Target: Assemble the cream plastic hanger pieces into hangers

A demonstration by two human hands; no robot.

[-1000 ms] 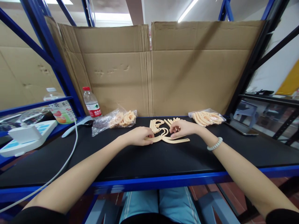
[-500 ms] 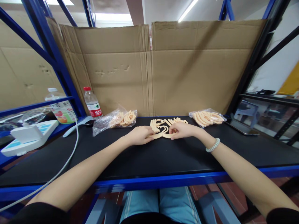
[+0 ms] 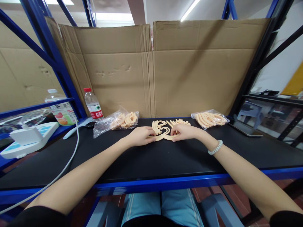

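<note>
Several peach-coloured curved plastic strips (image 3: 163, 126) lie in a loose pile at the middle of the black shelf (image 3: 151, 157). My left hand (image 3: 140, 136) rests beside the pile, fingers curled and pinched on the left end of one curved strip. My right hand (image 3: 183, 131), with a pale bead bracelet on its wrist, has its fingers closed on the right part of the same cluster of strips. Both hands sit on the black surface, close together, with the strip (image 3: 165, 137) running between them.
A clear bag of the same strips (image 3: 117, 121) lies to the left, another bag (image 3: 209, 119) to the right. A water bottle (image 3: 92, 104) stands at the back left, beside a white device (image 3: 26, 138) with a cable (image 3: 68, 157). Cardboard (image 3: 151, 69) walls the back. A tablet (image 3: 246, 130) lies right.
My right hand has slid left and back, covering the long strip that lay to its right a second ago. My left hand has barely moved.
</note>
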